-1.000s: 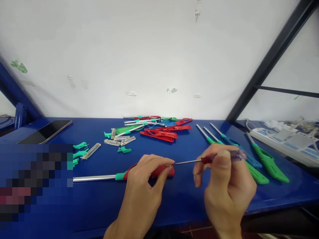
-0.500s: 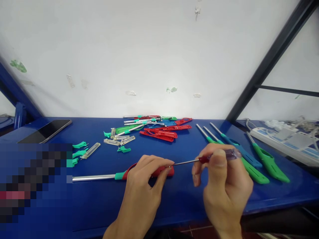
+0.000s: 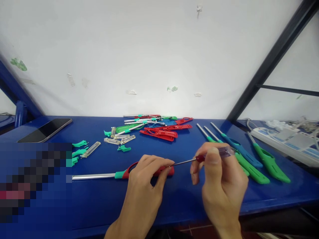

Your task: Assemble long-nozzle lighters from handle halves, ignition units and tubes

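A red long-reach lighter (image 3: 163, 171) lies flat near the front of the table, its silver barrel pointing left from a teal collar. Over its handle rests my left hand (image 3: 143, 184), closed, with thumb and forefinger pinched beside the handle's right end. The tip of a screwdriver (image 3: 201, 157) reaches in at these fingertips; a small metal glint there is too small to name. Wrapped round the screwdriver's clear purplish-and-red grip is my right hand (image 3: 221, 186). The middle of the red handle is hidden under my left hand.
Assembled green and blue lighters (image 3: 270, 162) lie at right, beside a white power strip (image 3: 281, 142). Red handle shells (image 3: 159, 133) and metal barrels are piled at the back. Clear fuel tanks (image 3: 112, 141), teal triggers (image 3: 124, 148) and a phone (image 3: 47, 129) lie at left.
My right hand has shifted slightly left with the screwdriver, nearer my left fingertips. My left hand and the red lighter stay in place.
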### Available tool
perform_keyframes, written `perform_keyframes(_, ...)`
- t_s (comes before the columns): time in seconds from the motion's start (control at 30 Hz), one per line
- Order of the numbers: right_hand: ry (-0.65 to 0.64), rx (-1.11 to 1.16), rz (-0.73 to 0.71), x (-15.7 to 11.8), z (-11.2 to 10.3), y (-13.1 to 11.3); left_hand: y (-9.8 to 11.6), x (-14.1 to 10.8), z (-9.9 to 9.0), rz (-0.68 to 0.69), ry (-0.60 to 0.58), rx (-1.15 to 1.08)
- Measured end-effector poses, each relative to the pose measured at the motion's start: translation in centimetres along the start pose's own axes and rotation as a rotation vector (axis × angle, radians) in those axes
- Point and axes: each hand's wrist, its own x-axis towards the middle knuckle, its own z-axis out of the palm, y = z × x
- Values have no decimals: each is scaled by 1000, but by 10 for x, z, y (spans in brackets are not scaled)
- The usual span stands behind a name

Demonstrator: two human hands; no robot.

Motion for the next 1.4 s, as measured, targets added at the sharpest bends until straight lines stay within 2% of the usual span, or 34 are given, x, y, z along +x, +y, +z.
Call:
perform_keyframes(0.1, -47, -14, -4, 2, -2, 1, -2, -2, 2, 6, 7, 14)
perform_keyframes(0.3, -121, 11, 81, 5, -6, 1, -4, -5, 3, 24, 10, 41)
perform_keyframes(0.5, -178, 7, 87, 7, -9, 5, -7, -6, 5, 12, 17, -17)
perform_keyframes(0.77, -207, -41, 87, 8, -10, 8, -4, 4, 11, -84, -64, 58)
perform_keyframes(0.97, -242, -101, 66, 8, -6, 14, -3, 12, 15, -134, -185, 173)
perform_keyframes(1.2, -274, -152, 105, 5, -2, 20, -6, 11, 14, -188, -220, 122)
perform_keyframes(1.4, -277, -134, 133, 6, 0, 19, -9, 9, 9, -173, -208, 112)
